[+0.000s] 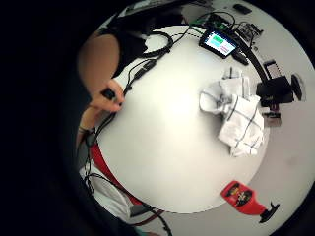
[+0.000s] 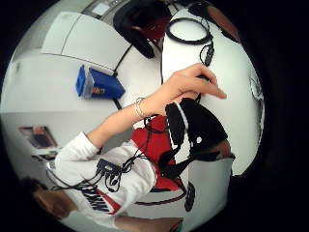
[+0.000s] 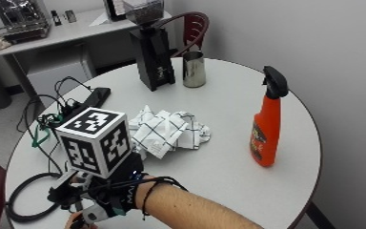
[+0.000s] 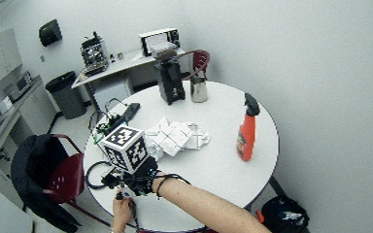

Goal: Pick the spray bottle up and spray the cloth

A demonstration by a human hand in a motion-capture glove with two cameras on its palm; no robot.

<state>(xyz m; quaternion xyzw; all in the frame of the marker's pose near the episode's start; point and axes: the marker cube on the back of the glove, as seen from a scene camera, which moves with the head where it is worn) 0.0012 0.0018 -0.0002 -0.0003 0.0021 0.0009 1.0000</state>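
An orange spray bottle (image 3: 267, 126) with a black trigger head stands upright on the round white table (image 3: 234, 171), near its right edge. A crumpled white cloth (image 3: 167, 131) with dark grid lines lies mid-table. My gloved right hand (image 3: 100, 195) hovers low over the table's near left edge, far from both, palm down. It holds nothing, and no finger curls into the palm views. These look down on the cloth (image 1: 236, 115) and the bottle (image 1: 243, 196). The bare left hand (image 1: 106, 101) pinches a small black cable plug beside the glove.
A black grinder (image 3: 151, 57) and a metal cup (image 3: 194, 69) stand at the table's far side. A coiled black cable (image 3: 18, 200) and a board with green wires (image 3: 50, 119) lie on the left. A red chair (image 3: 192, 28) stands behind the table.
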